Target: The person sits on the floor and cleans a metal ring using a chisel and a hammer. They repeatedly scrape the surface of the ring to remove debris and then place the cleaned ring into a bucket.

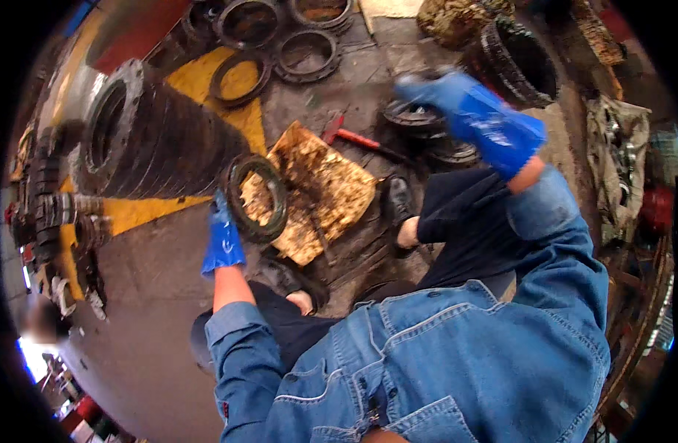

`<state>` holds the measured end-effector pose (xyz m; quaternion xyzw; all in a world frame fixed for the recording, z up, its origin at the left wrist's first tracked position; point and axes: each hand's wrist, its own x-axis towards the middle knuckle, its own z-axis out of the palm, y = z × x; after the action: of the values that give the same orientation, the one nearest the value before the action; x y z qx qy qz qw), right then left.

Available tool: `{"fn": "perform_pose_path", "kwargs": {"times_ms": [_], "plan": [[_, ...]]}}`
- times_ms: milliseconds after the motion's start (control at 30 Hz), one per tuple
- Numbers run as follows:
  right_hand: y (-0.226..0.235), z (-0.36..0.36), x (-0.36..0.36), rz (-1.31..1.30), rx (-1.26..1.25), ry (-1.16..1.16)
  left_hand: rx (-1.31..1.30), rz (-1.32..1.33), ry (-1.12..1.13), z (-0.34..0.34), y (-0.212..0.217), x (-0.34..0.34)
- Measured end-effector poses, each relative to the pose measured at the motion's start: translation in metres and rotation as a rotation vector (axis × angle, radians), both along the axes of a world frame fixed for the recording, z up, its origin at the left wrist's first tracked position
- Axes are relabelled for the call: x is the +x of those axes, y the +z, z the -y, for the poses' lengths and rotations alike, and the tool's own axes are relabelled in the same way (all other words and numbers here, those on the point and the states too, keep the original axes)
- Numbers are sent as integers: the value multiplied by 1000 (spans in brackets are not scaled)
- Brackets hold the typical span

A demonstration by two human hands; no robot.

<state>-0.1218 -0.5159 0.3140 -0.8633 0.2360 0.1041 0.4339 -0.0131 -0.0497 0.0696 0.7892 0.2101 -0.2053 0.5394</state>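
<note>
Left of centre, a ring is held tilted at its left rim by the left hand, presumably lest it topple onto the stained sheet, perhaps laid to catch grime. At upper right, the right hand is blurred over a ring stack; whether anything is gripped cannot be told.

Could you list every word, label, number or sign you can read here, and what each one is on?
None can be read.
White marks on the right glove: too blurred to read.
White marks on the left glove: too small and blurred.
Small red tag on the left sleeve: too small to tell.
</note>
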Motion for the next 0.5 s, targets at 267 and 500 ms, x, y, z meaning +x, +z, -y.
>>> {"fn": "perform_pose_path", "kwargs": {"times_ms": [267, 500], "plan": [[30, 176, -116, 649, 191, -873, -411, 127, 57, 29, -46, 4], [-66, 318, -109, 33, -567, -732, 60, 214, -41, 41, -32, 5]]}}
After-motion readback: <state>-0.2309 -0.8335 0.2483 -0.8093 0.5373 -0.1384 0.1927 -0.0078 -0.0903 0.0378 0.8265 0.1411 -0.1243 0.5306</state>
